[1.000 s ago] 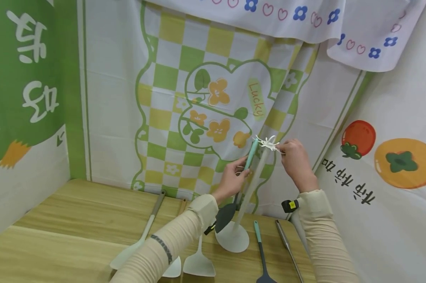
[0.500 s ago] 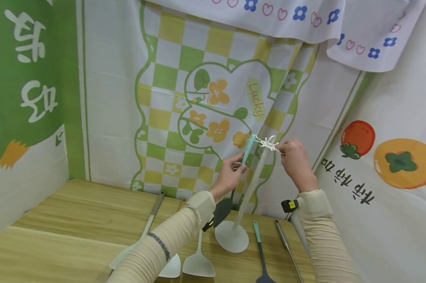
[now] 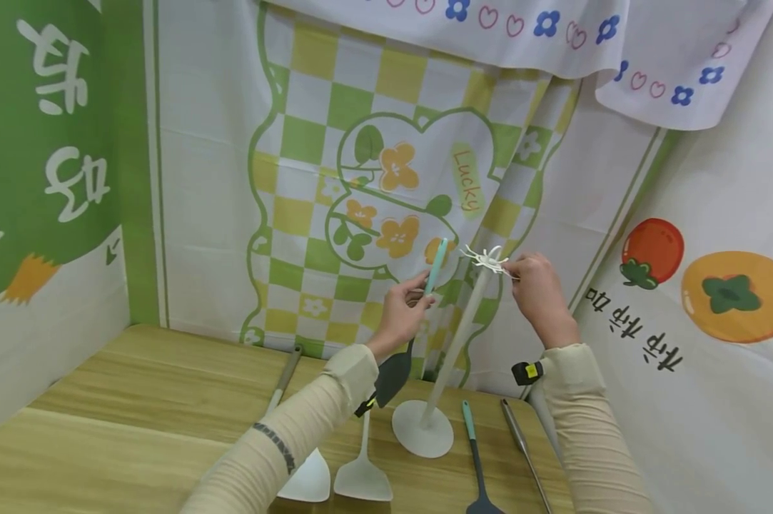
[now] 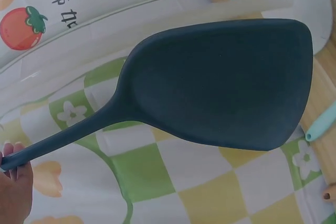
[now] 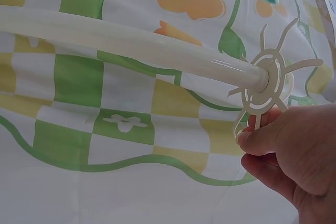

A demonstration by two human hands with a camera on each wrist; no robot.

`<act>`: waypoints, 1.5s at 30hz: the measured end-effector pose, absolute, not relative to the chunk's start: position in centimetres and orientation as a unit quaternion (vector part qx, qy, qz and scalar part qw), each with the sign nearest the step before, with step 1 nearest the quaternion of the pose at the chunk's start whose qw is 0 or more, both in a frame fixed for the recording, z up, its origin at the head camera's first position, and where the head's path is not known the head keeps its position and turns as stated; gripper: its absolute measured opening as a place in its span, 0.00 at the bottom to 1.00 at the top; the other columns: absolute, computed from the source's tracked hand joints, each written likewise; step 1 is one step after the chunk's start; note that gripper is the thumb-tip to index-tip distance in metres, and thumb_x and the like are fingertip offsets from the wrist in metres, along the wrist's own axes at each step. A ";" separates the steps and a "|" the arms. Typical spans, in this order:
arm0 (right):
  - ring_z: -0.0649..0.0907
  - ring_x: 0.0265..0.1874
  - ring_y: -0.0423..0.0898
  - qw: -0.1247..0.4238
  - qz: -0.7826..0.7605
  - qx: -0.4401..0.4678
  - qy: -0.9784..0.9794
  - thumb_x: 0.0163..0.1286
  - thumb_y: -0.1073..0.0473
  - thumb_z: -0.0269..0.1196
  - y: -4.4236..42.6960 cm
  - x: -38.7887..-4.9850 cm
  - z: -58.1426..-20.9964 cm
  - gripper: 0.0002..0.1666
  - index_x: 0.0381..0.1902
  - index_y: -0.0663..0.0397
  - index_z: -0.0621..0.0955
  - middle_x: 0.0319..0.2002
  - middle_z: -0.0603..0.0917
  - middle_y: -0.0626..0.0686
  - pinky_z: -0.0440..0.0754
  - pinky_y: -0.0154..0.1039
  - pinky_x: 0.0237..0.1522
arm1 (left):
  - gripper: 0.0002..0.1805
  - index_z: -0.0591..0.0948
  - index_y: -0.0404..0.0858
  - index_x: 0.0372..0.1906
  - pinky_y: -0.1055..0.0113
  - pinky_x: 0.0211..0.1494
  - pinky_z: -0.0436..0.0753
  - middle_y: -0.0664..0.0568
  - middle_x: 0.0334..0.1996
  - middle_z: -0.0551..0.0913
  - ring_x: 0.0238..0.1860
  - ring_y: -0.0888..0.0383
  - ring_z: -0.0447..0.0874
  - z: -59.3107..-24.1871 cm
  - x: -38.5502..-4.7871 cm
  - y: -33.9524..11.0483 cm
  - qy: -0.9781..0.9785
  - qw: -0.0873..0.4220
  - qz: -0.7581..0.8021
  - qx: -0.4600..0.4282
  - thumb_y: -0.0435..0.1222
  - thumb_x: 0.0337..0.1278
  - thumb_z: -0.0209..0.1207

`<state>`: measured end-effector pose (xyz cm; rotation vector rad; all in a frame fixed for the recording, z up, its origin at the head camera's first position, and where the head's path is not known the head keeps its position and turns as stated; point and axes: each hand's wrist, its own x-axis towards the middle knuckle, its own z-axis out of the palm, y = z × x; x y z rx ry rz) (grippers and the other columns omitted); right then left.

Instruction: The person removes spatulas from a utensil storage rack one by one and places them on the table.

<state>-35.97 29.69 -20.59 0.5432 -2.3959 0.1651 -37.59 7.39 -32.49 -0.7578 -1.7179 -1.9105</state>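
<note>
My left hand grips a turner by its mint handle, and the handle's top end points up. The turner's broad dark blade hangs below that hand and fills much of the left wrist view. To its right rises a white utensil stand, leaning in the head view, with a round base on the table. A ring of thin hooks crowns the pole. My right hand pinches one hook between thumb and fingers. Between the turner's handle and the hooks there is a gap.
On the wooden table lie two white turners, a dark turner with a mint handle, and a slim metal-handled tool. A grey-handled utensil is partly behind the left sleeve. Patterned cloth hangs close behind the stand.
My left hand has carried the turner leftward, away from the hooks; its handle end was beside them a second ago. My right hand keeps its pinch on the hook.
</note>
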 end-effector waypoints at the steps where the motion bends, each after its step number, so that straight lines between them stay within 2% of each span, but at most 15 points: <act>1: 0.80 0.40 0.62 0.335 0.063 0.209 -0.917 0.65 0.81 0.61 29.7 -36.0 -20.6 0.16 0.48 0.71 0.87 0.37 0.84 0.66 0.82 0.53 0.41 | 0.28 0.70 0.32 0.72 0.61 0.53 0.88 0.35 0.51 0.82 0.50 0.40 0.87 -32.5 -37.5 7.2 -0.626 0.230 -0.693 -0.274 0.22 0.69 0.56; 7: 0.80 0.40 0.62 0.338 0.064 0.211 -0.915 0.65 0.81 0.61 29.6 -36.0 -20.6 0.15 0.47 0.71 0.87 0.37 0.84 0.67 0.83 0.54 0.40 | 0.29 0.70 0.30 0.72 0.54 0.54 0.88 0.34 0.51 0.81 0.49 0.41 0.87 -33.1 -37.4 6.0 -0.629 0.230 -0.692 -0.268 0.21 0.68 0.57; 12: 0.80 0.41 0.63 0.341 0.062 0.214 -0.913 0.64 0.81 0.61 29.6 -36.2 -20.6 0.16 0.47 0.71 0.87 0.38 0.84 0.67 0.83 0.54 0.41 | 0.29 0.71 0.32 0.72 0.50 0.55 0.87 0.31 0.51 0.80 0.51 0.33 0.85 -33.6 -37.6 5.0 -0.627 0.232 -0.694 -0.268 0.22 0.68 0.57; 19: 0.80 0.40 0.63 0.343 0.061 0.217 -0.912 0.64 0.81 0.60 29.7 -36.2 -20.5 0.15 0.46 0.71 0.87 0.36 0.84 0.67 0.83 0.54 0.40 | 0.27 0.72 0.30 0.71 0.62 0.52 0.89 0.33 0.51 0.81 0.49 0.34 0.86 -34.5 -37.9 3.8 -0.638 0.243 -0.683 -0.258 0.23 0.68 0.58; 31: 0.80 0.39 0.62 0.343 0.062 0.213 -0.913 0.62 0.82 0.61 29.7 -36.2 -20.5 0.16 0.45 0.70 0.88 0.35 0.84 0.66 0.83 0.55 0.40 | 0.27 0.74 0.32 0.70 0.66 0.48 0.89 0.31 0.50 0.82 0.48 0.37 0.87 -35.3 -37.6 2.0 -0.636 0.250 -0.690 -0.240 0.22 0.66 0.60; 36: 0.80 0.39 0.62 0.341 0.061 0.215 -0.913 0.63 0.81 0.61 29.7 -36.1 -20.6 0.16 0.46 0.70 0.88 0.36 0.84 0.66 0.83 0.55 0.40 | 0.28 0.75 0.35 0.70 0.60 0.49 0.89 0.31 0.51 0.82 0.48 0.40 0.88 -35.6 -37.6 1.2 -0.636 0.262 -0.689 -0.230 0.23 0.66 0.60; 41: 0.80 0.39 0.63 0.340 0.067 0.217 -0.912 0.62 0.82 0.60 29.7 -36.2 -20.6 0.17 0.45 0.70 0.88 0.36 0.84 0.67 0.83 0.55 0.40 | 0.27 0.76 0.37 0.69 0.48 0.51 0.88 0.30 0.51 0.82 0.49 0.35 0.86 -36.1 -37.5 0.3 -0.627 0.270 -0.696 -0.224 0.23 0.66 0.61; 45: 0.80 0.39 0.63 0.341 0.071 0.217 -0.912 0.62 0.83 0.60 29.6 -36.1 -20.5 0.17 0.45 0.70 0.88 0.36 0.84 0.67 0.83 0.55 0.40 | 0.27 0.76 0.37 0.69 0.52 0.52 0.88 0.30 0.52 0.81 0.50 0.36 0.86 -36.3 -37.5 -0.3 -0.628 0.265 -0.701 -0.208 0.24 0.66 0.61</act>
